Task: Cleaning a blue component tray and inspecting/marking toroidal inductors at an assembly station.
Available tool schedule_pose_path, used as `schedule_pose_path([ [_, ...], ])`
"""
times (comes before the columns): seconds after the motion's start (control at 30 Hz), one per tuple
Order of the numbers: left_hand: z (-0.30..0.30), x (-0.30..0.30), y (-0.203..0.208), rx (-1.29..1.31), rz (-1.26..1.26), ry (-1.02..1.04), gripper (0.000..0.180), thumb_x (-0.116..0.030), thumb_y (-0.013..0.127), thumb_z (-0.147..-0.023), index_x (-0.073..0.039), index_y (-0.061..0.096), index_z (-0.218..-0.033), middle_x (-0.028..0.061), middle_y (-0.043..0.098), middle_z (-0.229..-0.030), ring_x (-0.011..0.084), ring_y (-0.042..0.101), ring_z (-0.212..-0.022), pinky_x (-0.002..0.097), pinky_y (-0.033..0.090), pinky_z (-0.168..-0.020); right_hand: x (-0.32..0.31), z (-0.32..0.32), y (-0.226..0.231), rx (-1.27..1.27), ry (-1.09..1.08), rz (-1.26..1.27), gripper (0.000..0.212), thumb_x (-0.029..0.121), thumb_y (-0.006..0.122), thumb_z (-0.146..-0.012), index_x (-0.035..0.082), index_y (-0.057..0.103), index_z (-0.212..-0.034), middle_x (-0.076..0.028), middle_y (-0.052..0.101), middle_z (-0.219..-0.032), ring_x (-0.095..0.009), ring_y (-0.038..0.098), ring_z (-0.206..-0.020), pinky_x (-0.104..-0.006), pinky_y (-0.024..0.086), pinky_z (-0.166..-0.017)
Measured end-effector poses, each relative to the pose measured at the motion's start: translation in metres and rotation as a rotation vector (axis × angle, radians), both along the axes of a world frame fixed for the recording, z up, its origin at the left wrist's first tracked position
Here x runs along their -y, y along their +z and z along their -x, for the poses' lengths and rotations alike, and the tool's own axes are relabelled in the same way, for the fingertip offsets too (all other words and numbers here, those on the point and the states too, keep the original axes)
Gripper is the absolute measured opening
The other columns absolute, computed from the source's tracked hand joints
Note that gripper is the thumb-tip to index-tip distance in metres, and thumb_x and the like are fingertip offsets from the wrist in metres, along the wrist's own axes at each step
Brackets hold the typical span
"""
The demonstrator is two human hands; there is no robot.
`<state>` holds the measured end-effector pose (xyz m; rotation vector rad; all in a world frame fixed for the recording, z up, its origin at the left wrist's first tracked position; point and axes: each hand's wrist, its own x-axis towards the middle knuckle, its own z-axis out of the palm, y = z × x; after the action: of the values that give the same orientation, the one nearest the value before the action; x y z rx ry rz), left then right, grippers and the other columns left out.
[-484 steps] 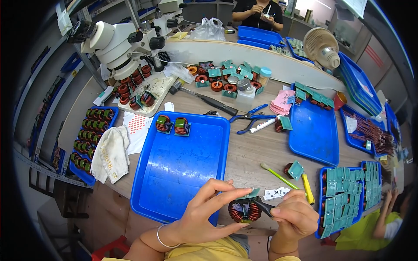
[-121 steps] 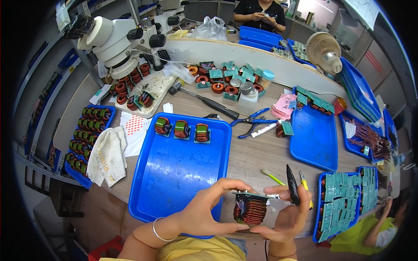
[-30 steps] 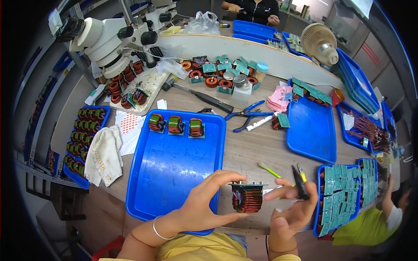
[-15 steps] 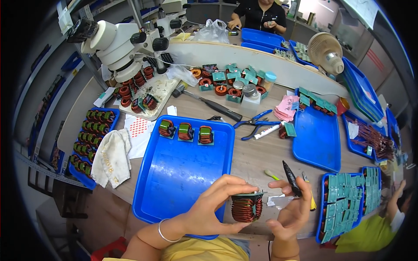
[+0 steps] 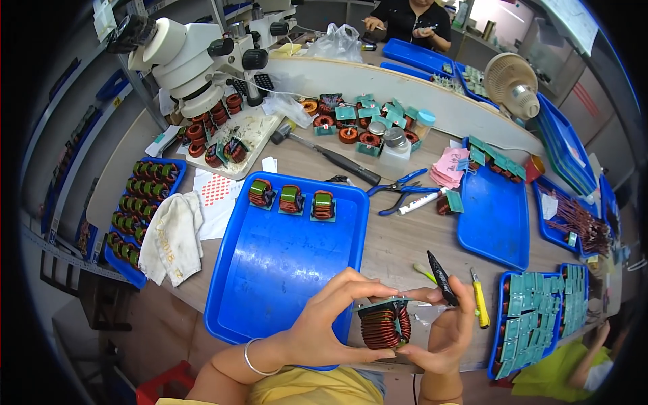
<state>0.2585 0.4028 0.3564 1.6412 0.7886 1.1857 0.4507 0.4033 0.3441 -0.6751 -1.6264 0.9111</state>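
Observation:
A copper-wound inductor coil (image 5: 382,329) with a green circuit board on top is gripped between the thumb and fingers of my left hand (image 5: 317,322), just beyond the near edge of the table. My right hand (image 5: 447,337) has its thumb and a fingertip against the coil's right side. Between its fingers it also keeps a black, tapered, pointed tool (image 5: 440,275), whose exact kind I cannot make out. Left of the coil lies a blue tray (image 5: 283,270), where three green-banded inductors (image 5: 291,200) stand in a row along the far end.
Pliers (image 5: 405,189), a white marker (image 5: 420,204) and a yellow-handled knife (image 5: 480,304) lie on the table. A microscope (image 5: 185,64) stands far left, a fan (image 5: 511,81) far right. Trays of boards (image 5: 533,314) and finished coils (image 5: 138,209) flank me. A person (image 5: 412,23) sits opposite.
My right hand has moved left and closed onto the coil's side, where it was apart before. The black tool shifted left with it. The view has moved slightly.

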Motion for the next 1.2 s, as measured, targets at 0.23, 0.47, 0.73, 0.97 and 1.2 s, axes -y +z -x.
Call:
schedule_pose_path([
  [0.23,0.001,0.000,0.002,-0.016,-0.009,0.005,0.071,-0.016,0.086,-0.053,0.002,0.051,-0.112,0.0108,0.050,-0.100,0.0212,0.051,-0.096,0.0397,0.040,-0.096,-0.001,0.000,-0.001,-0.028,0.024,0.010,0.094,0.009,0.085,-0.054,-0.004,0.029,-0.129,-0.013,0.041,-0.104,-0.031,0.059,-0.094,-0.0364,0.047,-0.082],
  [0.47,0.002,-0.001,0.004,-0.072,-0.078,0.022,0.070,-0.018,0.086,-0.053,0.002,0.052,-0.111,0.0117,0.054,-0.100,0.0219,0.053,-0.093,0.0407,0.041,-0.095,0.004,-0.003,-0.011,-0.020,-0.046,-0.010,0.103,0.018,0.086,-0.050,-0.003,0.026,-0.131,-0.011,0.044,-0.103,-0.032,0.059,-0.088,-0.0390,0.048,-0.078],
  [0.73,0.001,-0.002,0.000,-0.051,-0.108,-0.004,0.068,-0.015,0.086,-0.053,0.000,0.053,-0.110,0.0109,0.055,-0.102,0.0220,0.054,-0.095,0.0423,0.041,-0.095,0.006,-0.004,-0.008,0.064,-0.148,-0.106,0.104,0.021,0.087,-0.049,-0.002,0.028,-0.131,-0.011,0.045,-0.102,-0.031,0.060,-0.084,-0.0382,0.044,-0.081],
  [0.97,0.002,0.003,0.001,-0.055,-0.097,0.107,0.067,-0.028,0.085,-0.056,-0.004,0.055,-0.112,0.0094,0.055,-0.100,0.0242,0.055,-0.093,0.0367,0.044,-0.087,-0.003,0.003,-0.001,-0.105,0.095,0.094,0.093,0.007,0.083,-0.056,-0.004,0.028,-0.130,-0.012,0.038,-0.108,-0.027,0.055,-0.098,-0.0348,0.040,-0.090],
  [1.2,0.003,0.001,0.005,-0.064,-0.177,0.111,0.070,-0.030,0.086,-0.053,-0.001,0.055,-0.109,0.0094,0.056,-0.098,0.0237,0.056,-0.090,0.0407,0.042,-0.091,-0.002,0.006,-0.002,-0.235,0.168,0.200,0.092,0.002,0.081,-0.055,-0.009,0.028,-0.130,-0.011,0.039,-0.109,-0.021,0.046,-0.104,-0.0363,0.036,-0.095],
])
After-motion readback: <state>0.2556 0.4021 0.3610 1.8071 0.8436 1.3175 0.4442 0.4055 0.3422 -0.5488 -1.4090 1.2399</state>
